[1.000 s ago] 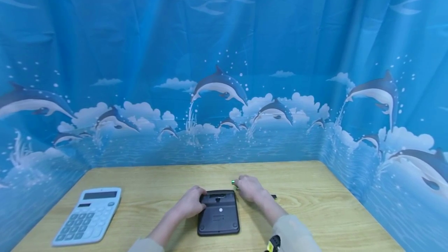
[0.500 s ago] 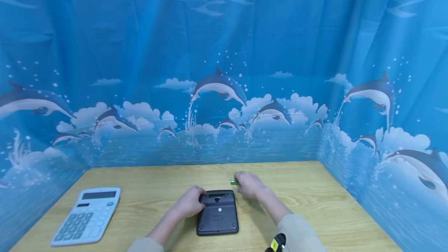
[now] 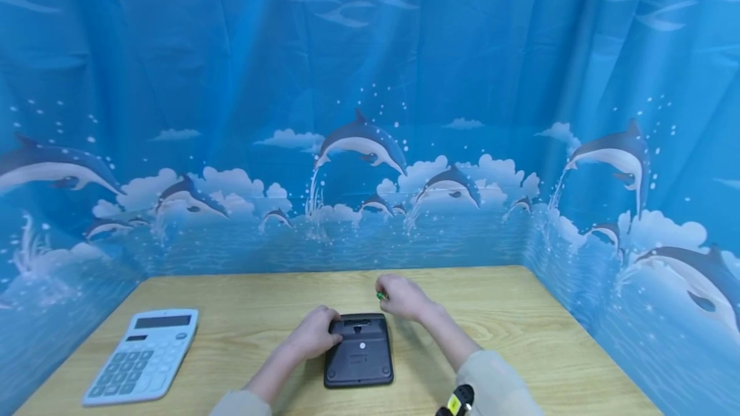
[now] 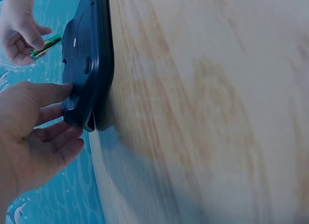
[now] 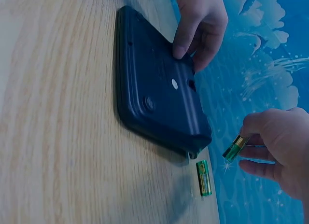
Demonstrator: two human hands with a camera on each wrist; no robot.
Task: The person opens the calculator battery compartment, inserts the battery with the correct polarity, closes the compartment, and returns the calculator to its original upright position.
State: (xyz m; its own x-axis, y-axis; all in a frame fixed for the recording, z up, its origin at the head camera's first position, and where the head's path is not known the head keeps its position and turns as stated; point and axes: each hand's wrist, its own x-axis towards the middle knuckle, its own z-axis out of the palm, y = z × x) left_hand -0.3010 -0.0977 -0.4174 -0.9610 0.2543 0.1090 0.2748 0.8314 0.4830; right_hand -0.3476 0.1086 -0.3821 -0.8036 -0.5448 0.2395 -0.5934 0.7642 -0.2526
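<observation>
A black calculator [image 3: 360, 357] lies face down on the table, a dark recess [image 3: 356, 323] at its far end. My left hand [image 3: 315, 334] grips its left edge, thumb on the back and fingers at the side, as the left wrist view shows. Just beyond the calculator's far right corner, my right hand [image 3: 405, 298] pinches a green and gold battery [image 5: 234, 147] between thumb and fingers. A second battery [image 5: 203, 178] of the same colours lies on the table near the calculator's corner in the right wrist view; the right hand hides it in the head view.
A light blue calculator [image 3: 143, 357] lies face up at the left of the wooden table [image 3: 248, 300]. Blue curtains [image 3: 277, 82] printed with dolphins stand behind the table and along its sides.
My right hand has moved slightly left and away from me with the battery. A dark strip seen beside the right wrist a second ago is out of sight. The left hand stays put.
</observation>
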